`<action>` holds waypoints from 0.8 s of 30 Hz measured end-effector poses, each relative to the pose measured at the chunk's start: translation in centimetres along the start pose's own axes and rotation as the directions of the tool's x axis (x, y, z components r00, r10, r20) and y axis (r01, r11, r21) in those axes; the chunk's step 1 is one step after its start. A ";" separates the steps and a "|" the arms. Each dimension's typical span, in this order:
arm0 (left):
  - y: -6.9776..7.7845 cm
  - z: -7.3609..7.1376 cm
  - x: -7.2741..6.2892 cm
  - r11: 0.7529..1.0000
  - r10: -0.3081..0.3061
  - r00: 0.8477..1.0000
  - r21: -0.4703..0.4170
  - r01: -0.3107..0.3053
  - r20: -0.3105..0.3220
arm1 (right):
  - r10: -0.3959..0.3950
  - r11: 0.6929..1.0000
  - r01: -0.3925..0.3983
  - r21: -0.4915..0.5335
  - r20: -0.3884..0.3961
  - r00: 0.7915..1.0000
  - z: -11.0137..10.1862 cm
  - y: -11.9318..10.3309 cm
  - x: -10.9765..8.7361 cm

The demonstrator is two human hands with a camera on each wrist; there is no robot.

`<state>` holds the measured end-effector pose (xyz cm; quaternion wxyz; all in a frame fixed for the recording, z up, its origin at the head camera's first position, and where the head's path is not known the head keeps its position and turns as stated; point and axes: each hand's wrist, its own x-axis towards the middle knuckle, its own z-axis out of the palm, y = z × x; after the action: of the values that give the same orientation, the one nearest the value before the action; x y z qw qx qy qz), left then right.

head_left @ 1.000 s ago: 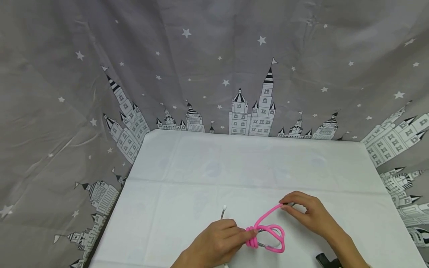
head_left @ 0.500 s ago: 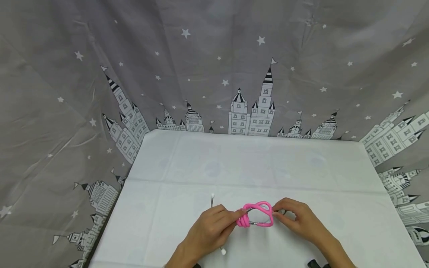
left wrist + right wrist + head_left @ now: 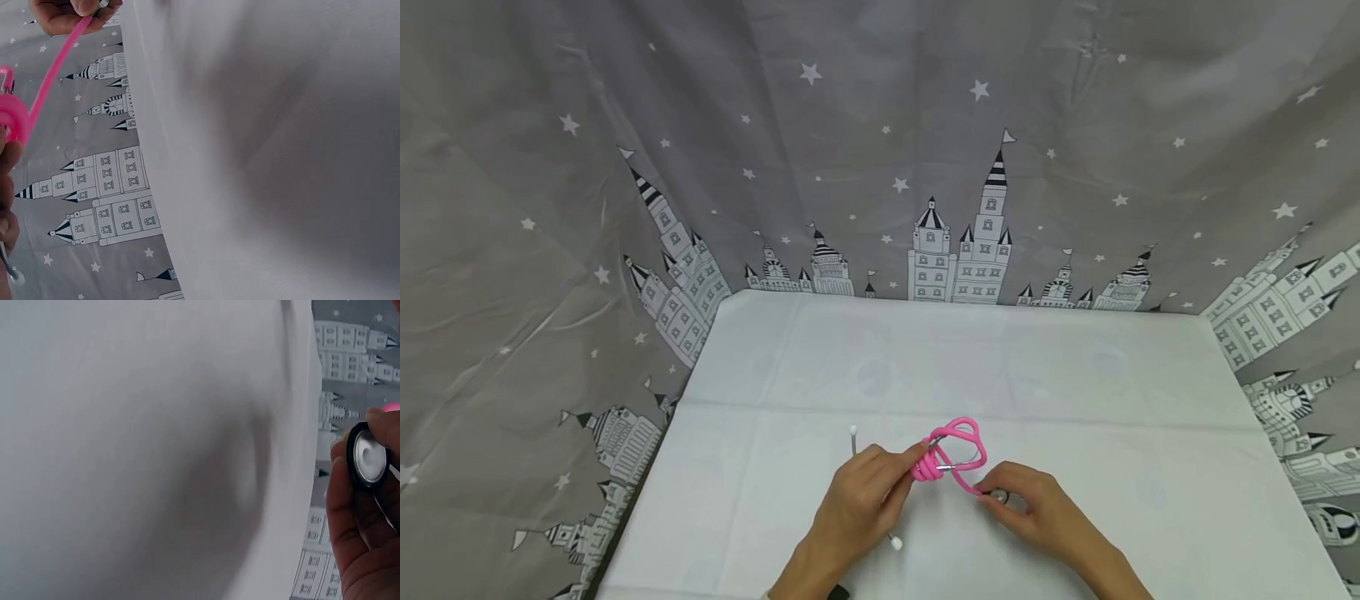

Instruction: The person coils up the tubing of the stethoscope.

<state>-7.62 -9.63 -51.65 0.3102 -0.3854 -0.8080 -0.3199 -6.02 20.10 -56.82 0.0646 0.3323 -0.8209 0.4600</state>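
A stethoscope with pink tubing [image 3: 927,468] is gripped by my left hand [image 3: 859,505] above the white table. The tubing is wound in tight turns beside my fingertips, and a loop with metal parts stands out to the right. White ear tips [image 3: 896,543] on metal stems stick out on either side of the left hand. My right hand [image 3: 1036,510] pinches the round chest piece [image 3: 370,456], its silver face with a black rim showing in the right wrist view. Between the hands a short length of tubing [image 3: 59,65] runs straight in the left wrist view.
The white cloth-covered table [image 3: 1075,392] spreads beneath both hands. A grey curtain [image 3: 850,108] printed with stars and castles hangs behind it and at both sides.
My right hand has brought the chest piece from the upper right of the loop down to its lower right. The left hand has shifted up and left, tilting the wound tubing.
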 end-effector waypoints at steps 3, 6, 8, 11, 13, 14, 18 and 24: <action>-0.1 0.2 0.1 0.999 -0.030 0.999 0.011 0.030 -0.027 | 0.005 1.000 -0.005 -0.006 -0.006 1.000 0.7 -0.8 0.1; -0.1 0.3 0.1 0.997 -0.071 0.997 0.023 0.072 -0.031 | -0.002 1.000 0.002 -0.016 -0.023 1.000 1.3 -1.6 0.2; -0.1 0.3 0.0 0.995 -0.093 0.995 0.038 0.094 -0.026 | -0.007 1.000 0.005 -0.030 -0.042 0.999 1.5 -2.1 0.4; -0.2 0.4 -0.1 0.991 -0.116 0.993 0.064 0.117 -0.018 | -0.010 0.998 0.005 -0.061 -0.073 0.997 1.6 -2.8 0.5; -0.3 0.4 -0.2 0.989 -0.122 0.992 0.079 0.123 -0.017 | -0.022 0.997 0.015 -0.077 -0.095 0.995 1.5 -3.2 0.6; -0.3 0.4 -0.2 0.988 -0.125 0.992 0.084 0.126 -0.016 | -0.033 0.996 0.025 -0.080 -0.108 0.994 1.5 -3.4 0.7; -0.4 0.5 -0.4 0.986 -0.132 0.991 0.103 0.133 -0.012 | -0.074 0.994 0.060 -0.088 -0.166 0.983 1.6 -4.0 0.9; -0.6 0.6 -0.9 0.982 -0.105 0.994 0.157 0.103 0.002 | -0.105 0.994 0.093 -0.060 -0.250 0.963 2.1 -4.8 1.3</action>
<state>-7.79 -9.84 -52.86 0.3181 -0.3187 -0.8513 -0.2694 -3.68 16.09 -54.02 0.1993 0.3099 -0.7991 0.4751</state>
